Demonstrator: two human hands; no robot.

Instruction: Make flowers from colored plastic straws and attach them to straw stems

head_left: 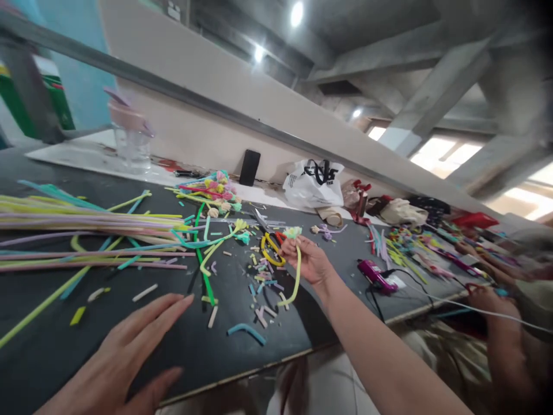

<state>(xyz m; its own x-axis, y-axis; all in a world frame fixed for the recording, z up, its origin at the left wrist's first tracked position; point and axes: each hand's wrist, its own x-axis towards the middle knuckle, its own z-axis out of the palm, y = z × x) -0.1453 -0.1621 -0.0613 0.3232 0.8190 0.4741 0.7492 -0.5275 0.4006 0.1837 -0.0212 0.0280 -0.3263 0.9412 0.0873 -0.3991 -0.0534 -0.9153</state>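
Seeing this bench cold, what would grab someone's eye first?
Likely the long bundle of pastel fuzzy stems spread over the left of the dark tabletop. Next, the right hand, near the middle, holding a pale green fuzzy flower with a bent yellow-green stem, just beside yellow-handled scissors. Behind them, a white plastic bag with black lettering stands out against the wall.

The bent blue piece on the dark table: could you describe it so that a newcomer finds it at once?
On the dark table, look near the front edge, between the left hand and right hand. There lies the blue piece, bent in a shallow arch. It is clearly longer than the pale, straight scraps just behind it.
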